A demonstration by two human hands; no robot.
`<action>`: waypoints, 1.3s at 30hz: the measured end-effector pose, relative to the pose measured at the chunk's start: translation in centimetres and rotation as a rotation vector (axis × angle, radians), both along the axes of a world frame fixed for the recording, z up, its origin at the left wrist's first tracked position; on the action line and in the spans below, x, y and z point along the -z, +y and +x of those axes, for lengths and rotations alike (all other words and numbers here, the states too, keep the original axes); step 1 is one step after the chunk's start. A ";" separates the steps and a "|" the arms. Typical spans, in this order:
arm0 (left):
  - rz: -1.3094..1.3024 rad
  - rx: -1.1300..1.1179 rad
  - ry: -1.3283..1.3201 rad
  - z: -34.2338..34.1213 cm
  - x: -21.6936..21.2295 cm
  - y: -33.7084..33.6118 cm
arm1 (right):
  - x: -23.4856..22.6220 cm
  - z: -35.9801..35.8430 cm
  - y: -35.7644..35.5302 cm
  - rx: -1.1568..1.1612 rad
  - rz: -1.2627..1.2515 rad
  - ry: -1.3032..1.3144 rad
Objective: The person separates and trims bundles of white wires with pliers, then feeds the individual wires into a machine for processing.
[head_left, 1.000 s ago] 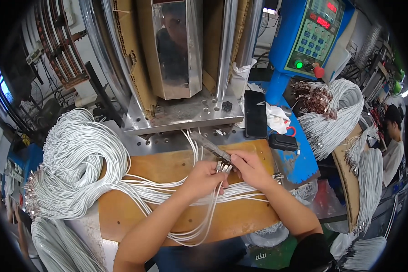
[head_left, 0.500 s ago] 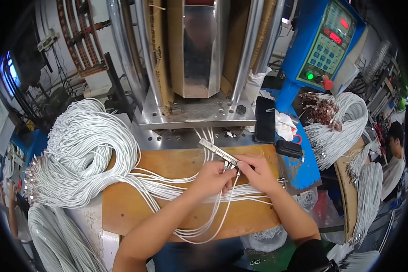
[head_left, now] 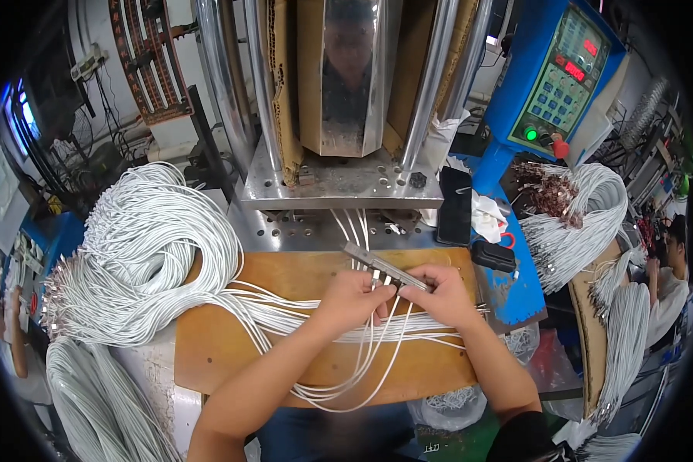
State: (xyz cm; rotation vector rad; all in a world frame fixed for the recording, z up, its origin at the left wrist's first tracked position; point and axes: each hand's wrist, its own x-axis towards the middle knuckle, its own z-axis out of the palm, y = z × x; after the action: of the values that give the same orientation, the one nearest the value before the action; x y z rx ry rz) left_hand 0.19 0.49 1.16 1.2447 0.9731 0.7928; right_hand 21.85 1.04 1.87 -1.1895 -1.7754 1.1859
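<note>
A narrow metal mould bar (head_left: 385,266) lies slantwise between my hands above the brown work board (head_left: 231,369). My right hand (head_left: 443,297) grips its lower right end, with fingers closed around it. At the bar's near edge, my left hand (head_left: 353,302) pinches a white cable, its end hidden by the fingers. Several white cables (head_left: 373,368) hang from the bar's near side and loop down over the front of the board. Under my hands, a flat bundle of white cables (head_left: 285,322) runs across the board from the left.
Behind the board stands a press with a steel plate (head_left: 339,192) and upright columns. Large coils of white cable (head_left: 162,231) lie at left. At right are a blue control box (head_left: 550,85), a black phone (head_left: 453,204), a black case (head_left: 493,256) and more cable bundles (head_left: 577,223).
The metal bar has turned in my hands, so another face shows. Another cable now hangs from its near side. My left hand has shifted slightly left along with the bar's end.
</note>
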 end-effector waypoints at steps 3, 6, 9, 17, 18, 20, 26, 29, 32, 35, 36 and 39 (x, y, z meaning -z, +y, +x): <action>-0.012 -0.025 -0.049 0.3 -0.1 -0.2 | 0.2 -0.2 0.0 0.009 -0.045 0.111; -0.023 -0.114 -0.112 0.4 -0.5 -0.5 | -0.3 -0.3 0.2 0.047 -0.090 0.162; 0.190 -0.304 0.082 -0.4 -0.6 -0.3 | -0.7 -0.1 0.5 0.119 -0.138 0.150; -0.026 -0.152 -0.078 -0.8 -0.5 -0.2 | -0.4 0.1 0.0 0.030 0.005 -0.002; -0.016 -0.143 -0.072 -0.7 -0.4 -0.2 | -0.4 0.1 0.1 0.021 0.027 0.022; 0.028 -0.162 -0.062 -0.4 -0.3 -0.3 | -0.4 0.0 0.2 0.001 0.074 0.067; -0.006 -0.182 -0.101 -1.6 -2.0 0.0 | -2.9 2.4 0.0 0.044 0.097 -0.224; 0.194 -0.176 -0.026 -4.7 -1.9 1.0 | -6.1 2.6 -0.8 0.026 0.217 -0.669; -0.051 -0.311 -0.208 -5.5 -2.1 4.0 | -6.0 1.0 1.9 -0.134 0.394 -0.673; 0.078 -0.171 -0.287 -5.4 1.8 7.7 | -3.8 -2.8 9.6 0.037 0.670 -0.729; 0.315 0.031 -0.256 -5.5 3.2 8.7 | -3.1 -4.3 12.4 0.027 0.688 -0.801; -0.080 0.041 -0.465 -3.8 1.1 8.4 | 1.5 -4.1 20.5 0.085 0.382 -0.960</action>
State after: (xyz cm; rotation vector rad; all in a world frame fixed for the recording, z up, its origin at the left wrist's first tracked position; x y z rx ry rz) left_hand -3.60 8.90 0.01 0.9484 0.5919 0.9479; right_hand 17.70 21.59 0.41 -1.7050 -2.4283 0.1422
